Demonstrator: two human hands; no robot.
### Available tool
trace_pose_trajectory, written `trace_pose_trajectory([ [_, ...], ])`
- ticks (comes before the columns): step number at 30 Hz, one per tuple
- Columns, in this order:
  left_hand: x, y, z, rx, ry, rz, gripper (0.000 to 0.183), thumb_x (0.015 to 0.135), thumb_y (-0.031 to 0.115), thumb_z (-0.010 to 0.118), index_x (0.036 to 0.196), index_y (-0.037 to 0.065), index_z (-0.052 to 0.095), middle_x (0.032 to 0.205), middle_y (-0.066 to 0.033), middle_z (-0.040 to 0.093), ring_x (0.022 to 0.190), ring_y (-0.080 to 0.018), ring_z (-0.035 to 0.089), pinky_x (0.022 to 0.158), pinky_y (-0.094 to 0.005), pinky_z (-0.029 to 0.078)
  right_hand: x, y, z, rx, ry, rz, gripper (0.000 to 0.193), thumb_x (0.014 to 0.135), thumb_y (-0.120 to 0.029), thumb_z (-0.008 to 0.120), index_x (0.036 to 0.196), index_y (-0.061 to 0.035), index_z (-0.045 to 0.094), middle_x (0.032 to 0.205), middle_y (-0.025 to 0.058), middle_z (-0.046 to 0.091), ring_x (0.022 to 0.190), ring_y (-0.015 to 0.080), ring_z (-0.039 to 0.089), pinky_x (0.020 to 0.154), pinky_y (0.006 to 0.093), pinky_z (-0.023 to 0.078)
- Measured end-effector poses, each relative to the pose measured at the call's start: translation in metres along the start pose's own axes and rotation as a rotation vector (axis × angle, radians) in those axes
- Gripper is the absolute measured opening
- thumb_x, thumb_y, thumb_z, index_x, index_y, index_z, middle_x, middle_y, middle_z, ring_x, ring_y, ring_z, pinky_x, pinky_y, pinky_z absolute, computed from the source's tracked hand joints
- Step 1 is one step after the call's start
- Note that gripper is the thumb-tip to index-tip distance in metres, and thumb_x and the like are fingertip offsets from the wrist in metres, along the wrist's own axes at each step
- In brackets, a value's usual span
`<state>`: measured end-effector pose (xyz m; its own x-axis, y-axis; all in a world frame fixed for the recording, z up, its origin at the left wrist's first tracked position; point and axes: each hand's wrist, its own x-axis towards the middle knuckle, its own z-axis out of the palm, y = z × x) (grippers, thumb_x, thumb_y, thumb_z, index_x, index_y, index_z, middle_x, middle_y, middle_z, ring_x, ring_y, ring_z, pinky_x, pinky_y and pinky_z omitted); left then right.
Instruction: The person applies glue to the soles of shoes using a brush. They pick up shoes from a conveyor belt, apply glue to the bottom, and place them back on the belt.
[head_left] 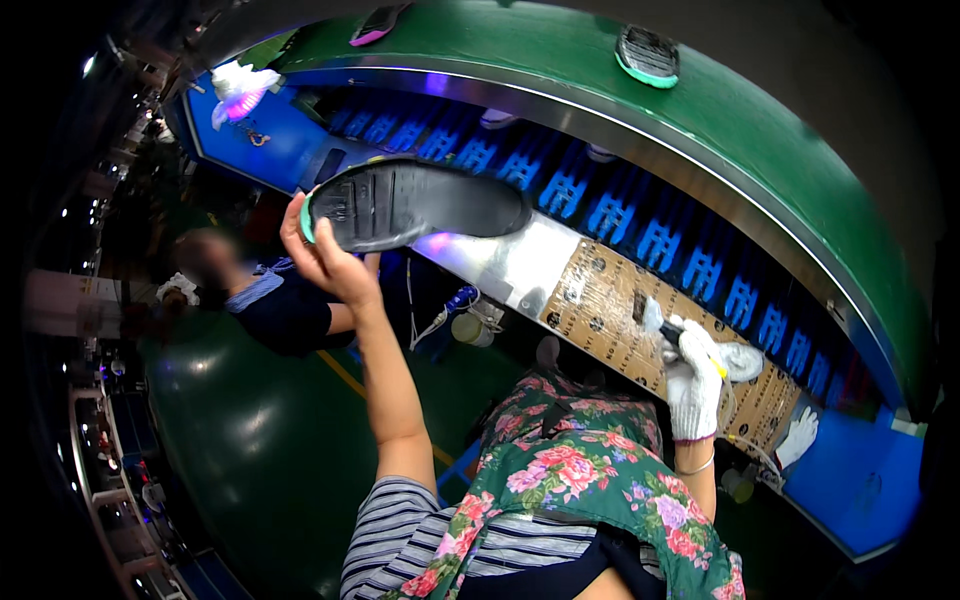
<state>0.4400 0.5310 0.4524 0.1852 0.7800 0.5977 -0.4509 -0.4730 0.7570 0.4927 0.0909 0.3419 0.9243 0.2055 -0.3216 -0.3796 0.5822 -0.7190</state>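
My bare left hand [335,262] is raised and grips a black shoe sole [430,200] by its rounded, green-edged end. The sole's ridged face shows, tilted toward me above the near edge of the bench. My right hand [692,362], in a white knitted glove, is closed around a small brush-like tool [655,318] with a dark handle and a pale tip. Its tip hangs over the brown printed cardboard [590,290] covering the bench. Beside the gloved fingers lies a pale grey oval thing [741,362], whose kind I cannot make out.
Behind the bench runs a row of blue slats [610,215], then a green conveyor belt [740,130] carrying a black sole with a green rim [648,56]. A white glove [798,437] lies at right. On the left sits another person [265,300]. A pale container [472,329] hangs below the bench.
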Motion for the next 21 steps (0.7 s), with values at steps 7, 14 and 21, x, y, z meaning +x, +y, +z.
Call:
trace_pose_trajectory([
  [7, -0.066, -0.012, 0.026, 0.052, -0.522, -0.345, 0.024, 0.097, 0.004, 0.065, 0.121, 0.000, 0.068, 0.111, -0.0036, 0.069, 0.099, -0.0096, 0.064, 0.091, -0.0240, 0.051, -0.013, -0.022, 0.043, 0.113, -0.121, 0.037, 0.029, 0.092, -0.005, 0.067, 0.120, 0.0027, 0.066, 0.114, 0.0152, 0.072, 0.093, 0.0196, 0.067, 0.082, 0.0321, 0.053],
  [14, -0.184, -0.019, 0.097, -0.292, -0.931, -0.864, 0.029, 0.095, 0.003, 0.065, 0.125, 0.001, 0.065, 0.110, -0.0057, 0.071, 0.094, -0.0100, 0.066, 0.086, -0.0249, 0.055, -0.026, -0.023, 0.056, 0.224, -0.096, 0.082, 0.028, 0.091, -0.002, 0.067, 0.119, 0.0020, 0.067, 0.109, 0.0139, 0.072, 0.094, 0.0230, 0.069, 0.083, 0.0361, 0.055],
  [21, -0.241, -0.025, 0.080, -0.706, -0.872, -1.436, 0.043, 0.089, 0.016, 0.060, 0.125, -0.007, 0.059, 0.112, -0.0162, 0.071, 0.102, -0.0264, 0.071, 0.091, -0.0393, 0.059, -0.035, -0.028, 0.042, 0.241, -0.044, 0.014, 0.026, 0.092, -0.003, 0.067, 0.118, 0.0013, 0.068, 0.110, 0.0138, 0.072, 0.094, 0.0214, 0.068, 0.083, 0.0346, 0.055],
])
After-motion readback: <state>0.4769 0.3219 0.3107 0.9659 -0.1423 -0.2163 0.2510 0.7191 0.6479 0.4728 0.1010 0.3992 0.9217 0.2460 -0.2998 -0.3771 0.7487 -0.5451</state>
